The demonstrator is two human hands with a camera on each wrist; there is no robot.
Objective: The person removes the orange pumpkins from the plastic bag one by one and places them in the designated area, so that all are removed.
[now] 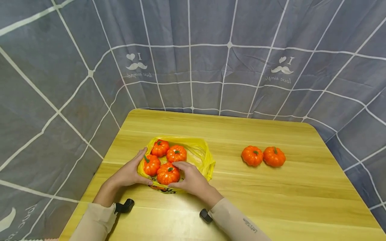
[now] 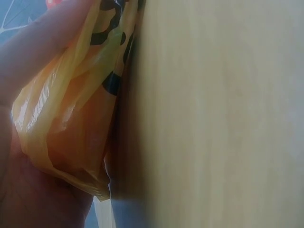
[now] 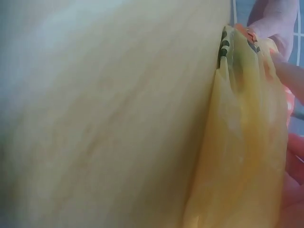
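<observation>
A yellow plastic bag (image 1: pixel 197 150) with black print lies open on the table, holding several small orange pumpkins with green stems. My left hand (image 1: pixel 131 172) grips the bag's left side, thumb at the front and fingers behind. In the left wrist view, the thin bag (image 2: pixel 71 114) is stretched over something orange against the palm. At the bag's front, my right hand (image 1: pixel 191 179) holds the nearest pumpkin (image 1: pixel 168 174) between thumb and fingers. The right wrist view shows the bag's creased side (image 3: pixel 237 142) with part of the hand (image 3: pixel 292 76) behind it.
Two more pumpkins, one on the left (image 1: pixel 252 156) and one on the right (image 1: pixel 274 156), sit side by side on the wooden table (image 1: pixel 271 201). A grey curtain (image 1: pixel 208 63) with white lines hangs behind the table and along its sides.
</observation>
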